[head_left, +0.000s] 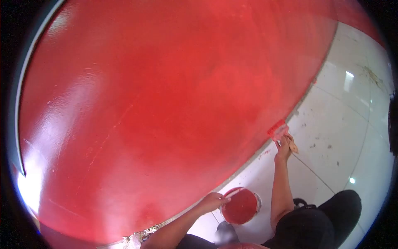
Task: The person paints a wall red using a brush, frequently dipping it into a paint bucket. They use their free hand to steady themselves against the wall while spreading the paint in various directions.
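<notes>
My right hand (284, 147) is closed around the wooden handle of a wide paintbrush (278, 129). Its red-coated bristles lie at the lower edge of a large red painted surface (166, 103), just above the white tiles. Lower down, my left hand (213, 202) has its fingers closed at the rim of a round bucket (240, 206) holding red paint. The thumb points across the rim, beside a pale strip along the bucket's upper edge.
White floor tiles (319, 137) run along the right, with dark specks and red paint drips. A rough border (313, 83) separates them from the red surface. My dark-clothed knee (342, 216) is at lower right. A dark edge with a pale strip (18, 99) bounds the left side.
</notes>
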Tool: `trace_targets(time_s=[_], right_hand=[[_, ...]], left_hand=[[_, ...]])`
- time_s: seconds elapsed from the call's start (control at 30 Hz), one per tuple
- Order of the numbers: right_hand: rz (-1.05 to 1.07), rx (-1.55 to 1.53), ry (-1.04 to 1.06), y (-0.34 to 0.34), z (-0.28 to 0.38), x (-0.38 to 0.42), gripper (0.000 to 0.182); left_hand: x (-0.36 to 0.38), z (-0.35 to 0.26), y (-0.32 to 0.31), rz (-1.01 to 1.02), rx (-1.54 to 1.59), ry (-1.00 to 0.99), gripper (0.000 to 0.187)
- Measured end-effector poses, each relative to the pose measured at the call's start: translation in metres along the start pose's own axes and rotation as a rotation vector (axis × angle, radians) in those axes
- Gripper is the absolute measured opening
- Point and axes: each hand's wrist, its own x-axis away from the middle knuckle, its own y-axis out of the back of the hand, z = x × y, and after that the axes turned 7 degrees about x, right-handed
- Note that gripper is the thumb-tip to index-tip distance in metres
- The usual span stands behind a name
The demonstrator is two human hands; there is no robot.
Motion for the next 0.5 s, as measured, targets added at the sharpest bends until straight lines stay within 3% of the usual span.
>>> trace_targets(time_s=[0.07,0.17,0.2,0.23,0.33,0.37,0.5], right_hand=[[0.086,0.034,0.008,0.001,0.000,0.000,0.029],[0.070,0.082,-0.014,0.009,-0.003,-0.001,0.028],[0.047,0.106,-0.023,0.012,-0.005,-0.001,0.028],[0.031,0.083,-0.053,0.014,-0.008,-0.002,0.025],[0.013,0.035,-0.093,0.032,-0.019,-0.005,0.024],[-0.019,0.053,-0.114,0.039,-0.020,-0.005,0.024],[-0.033,0.033,-0.222,0.054,-0.027,-0.005,0.030]], left_hand=[[-0.012,0.014,0.005,0.011,0.010,0.021,0.040],[-0.023,0.037,0.017,-0.129,0.031,-0.048,0.036],[-0.022,0.037,0.020,-0.230,-0.152,-0.094,0.030],[-0.014,0.031,0.023,-0.319,-0.342,-0.191,0.027],[-0.009,0.014,0.032,-0.468,-0.176,-0.212,0.018],[0.003,-0.013,0.036,-0.502,-0.311,-0.181,0.023],[0.021,-0.065,0.041,-0.618,-0.318,-0.241,0.023]])
